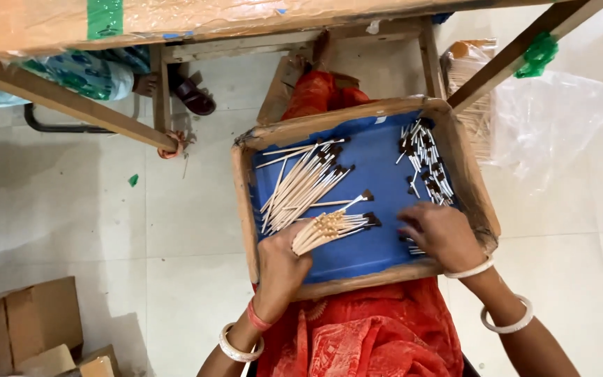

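Left hand is extended forward from a bent wrist, fingers closed in a grip with the knuckles uppermost, while right hand lies palm down, fingers curled and fingertips pressed downward, both forearms converging from the lower frame edge.

Bright, even daylight fills the head view, strongest at the upper right where the crumpled clear plastic sheet glares white; soft shadows lie on the pale tiled floor at left; focus is fairly sharp at centre; straight edges bow slightly toward the frame's borders.
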